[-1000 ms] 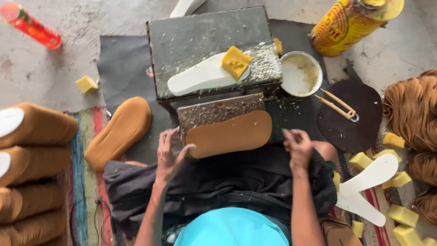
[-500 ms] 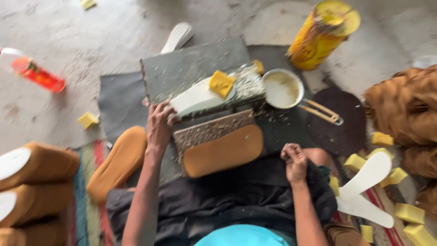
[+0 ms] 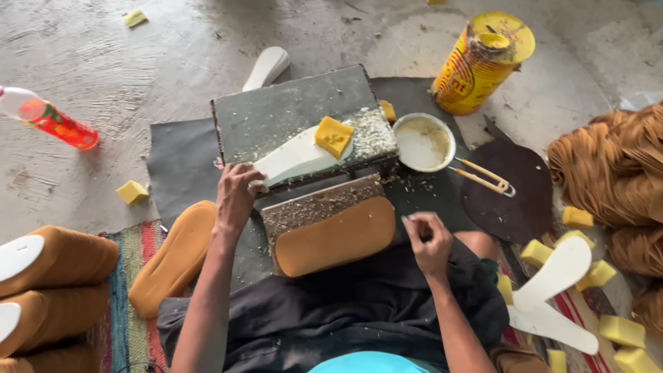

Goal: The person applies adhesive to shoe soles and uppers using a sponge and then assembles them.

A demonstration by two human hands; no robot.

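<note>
White sole blank [image 3: 293, 157], flat, yellow sponge [image 3: 333, 136] atop, left hand [image 3: 236, 197] seemingly gripping.

Bare grey concrete floor [image 3: 173, 55] carrying a dark mat [image 3: 179, 162] under a low stone block [image 3: 290, 110], a striped rug [image 3: 128, 331], a yellow tin can [image 3: 480, 65], a white bowl [image 3: 423, 143], a red bottle [image 3: 52, 119], scattered yellow sponge cubes [image 3: 131, 192] and tan soles [image 3: 173, 259].

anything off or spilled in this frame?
Yes. Pale crumbs litter the grey slab and the board under the tan sole. A bottle lies on its side on the floor. Yellow sponge blocks are scattered about. Left hand grips the white insole.
</note>
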